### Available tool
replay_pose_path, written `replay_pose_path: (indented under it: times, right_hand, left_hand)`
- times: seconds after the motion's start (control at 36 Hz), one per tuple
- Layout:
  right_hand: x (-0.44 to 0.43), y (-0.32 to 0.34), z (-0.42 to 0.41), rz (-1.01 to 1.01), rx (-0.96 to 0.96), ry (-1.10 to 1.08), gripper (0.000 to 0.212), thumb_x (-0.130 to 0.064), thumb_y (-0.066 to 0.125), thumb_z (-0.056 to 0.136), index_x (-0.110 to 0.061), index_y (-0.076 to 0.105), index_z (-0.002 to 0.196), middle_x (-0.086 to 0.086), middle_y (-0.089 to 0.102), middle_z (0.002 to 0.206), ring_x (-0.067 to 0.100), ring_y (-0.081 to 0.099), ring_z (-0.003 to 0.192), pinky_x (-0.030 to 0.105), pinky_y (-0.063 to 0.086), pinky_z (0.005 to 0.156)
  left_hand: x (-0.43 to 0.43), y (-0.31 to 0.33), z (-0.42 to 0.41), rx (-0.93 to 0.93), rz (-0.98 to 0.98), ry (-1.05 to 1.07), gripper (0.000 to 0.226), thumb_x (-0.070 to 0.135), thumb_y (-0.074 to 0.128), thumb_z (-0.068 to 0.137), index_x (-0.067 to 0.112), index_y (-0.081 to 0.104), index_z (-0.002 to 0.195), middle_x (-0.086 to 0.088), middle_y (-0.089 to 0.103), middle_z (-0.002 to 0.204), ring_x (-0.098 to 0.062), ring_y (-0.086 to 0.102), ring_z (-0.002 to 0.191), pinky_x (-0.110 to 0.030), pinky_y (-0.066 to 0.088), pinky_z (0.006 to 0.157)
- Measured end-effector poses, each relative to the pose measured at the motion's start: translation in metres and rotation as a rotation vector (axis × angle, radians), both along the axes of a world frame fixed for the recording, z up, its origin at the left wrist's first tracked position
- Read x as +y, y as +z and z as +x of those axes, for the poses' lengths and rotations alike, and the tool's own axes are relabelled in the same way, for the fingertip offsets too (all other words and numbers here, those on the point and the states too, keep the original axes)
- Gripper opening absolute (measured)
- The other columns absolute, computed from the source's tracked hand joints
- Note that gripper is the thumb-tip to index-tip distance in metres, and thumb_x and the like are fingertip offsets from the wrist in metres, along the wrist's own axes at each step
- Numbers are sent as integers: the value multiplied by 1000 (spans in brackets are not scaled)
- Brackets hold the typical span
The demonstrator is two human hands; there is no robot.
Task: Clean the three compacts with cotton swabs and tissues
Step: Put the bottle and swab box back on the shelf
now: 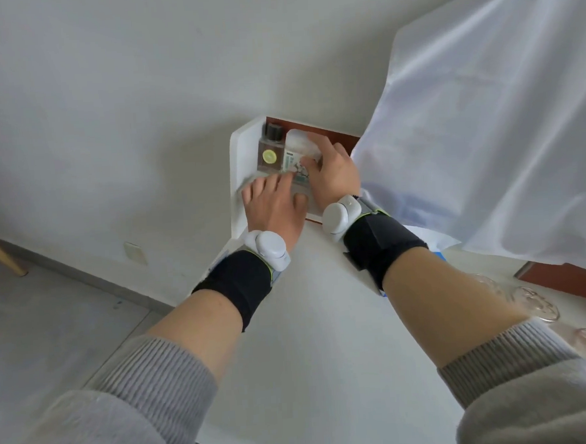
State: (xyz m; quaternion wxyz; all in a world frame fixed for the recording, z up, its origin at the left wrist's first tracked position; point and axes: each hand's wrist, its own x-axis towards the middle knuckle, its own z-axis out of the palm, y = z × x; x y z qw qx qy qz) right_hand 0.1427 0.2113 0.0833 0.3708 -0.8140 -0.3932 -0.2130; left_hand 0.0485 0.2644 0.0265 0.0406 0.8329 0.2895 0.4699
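left hand [274, 207]: fingers [277, 184] spread flat, just in front of bottle [270, 152] | right hand [335, 175]: fingers [319, 145] and thumb curled round tissue pack [297, 143], pack touching bottle's right side

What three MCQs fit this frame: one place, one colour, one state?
1. The left hand and right hand are:
A on the floor
B at the far corner of the table
C in pockets

2. The cap of the brown bottle is:
A white
B red
C dark

3. The brown bottle is:
A capped
B uncapped
C shattered

Answers:
1. B: both hands reach among the items in that corner.
2. C: the cap looks black.
3. A: the cap sits on the neck.
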Motion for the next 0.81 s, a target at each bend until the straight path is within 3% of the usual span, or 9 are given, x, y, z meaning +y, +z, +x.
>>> replay_pose_path:
  times: [0.14,0.22,0.31,0.42,0.56,0.64,0.81]
  right_hand:
    - [1,1,-4,-42,20,-24,41,-21,47,92,-30,49,131,7,57,97,28,55,84,36,48,67]
    - [-2,5,-7,-93,45,-37,44,-18,46,91,-30,44,134,8,60,97,28,56,87,34,43,63]
    - [-9,7,-15,-159,101,-1,61,-10,40,88,-31,28,143,9,61,99,29,56,87,32,39,65]
    - [-27,13,-27,-98,218,54,75,-8,43,86,-19,8,151,16,64,103,35,59,89,38,47,72]
    - [-61,15,-33,-9,148,1,59,-6,42,84,-17,34,141,16,65,92,35,58,83,35,41,64]
    - [-92,16,-30,7,151,-8,49,-6,45,82,-18,49,128,9,64,89,31,59,85,36,45,70]
    - [-151,11,-16,18,159,-23,35,-6,42,84,-17,64,109,4,65,95,23,58,89,33,47,78]
  left_hand:
    - [-2,1,-1,35,-34,5,44,33,33,79,14,64,105,-5,66,91,-29,55,88,-37,31,85]
    - [-5,9,-7,139,-85,-12,50,37,29,82,15,61,114,-6,65,101,-29,53,96,-40,33,89]
    - [-5,18,-14,259,-149,-57,44,36,42,91,18,51,130,-5,60,121,-29,49,112,-40,28,100]
    - [-7,25,-24,327,-204,-149,48,38,47,93,19,45,136,-5,54,135,-29,44,125,-38,26,104]
    - [-22,20,-32,249,-259,-212,43,36,51,93,15,52,131,-5,55,136,-24,44,127,-33,22,106]
    - [-43,20,-36,129,-305,-238,40,30,57,89,13,58,124,-7,59,130,-27,48,123,-36,28,107]
    - [-92,21,-40,-153,-244,-286,24,20,68,80,10,64,102,-8,65,106,-28,55,102,-31,39,84]
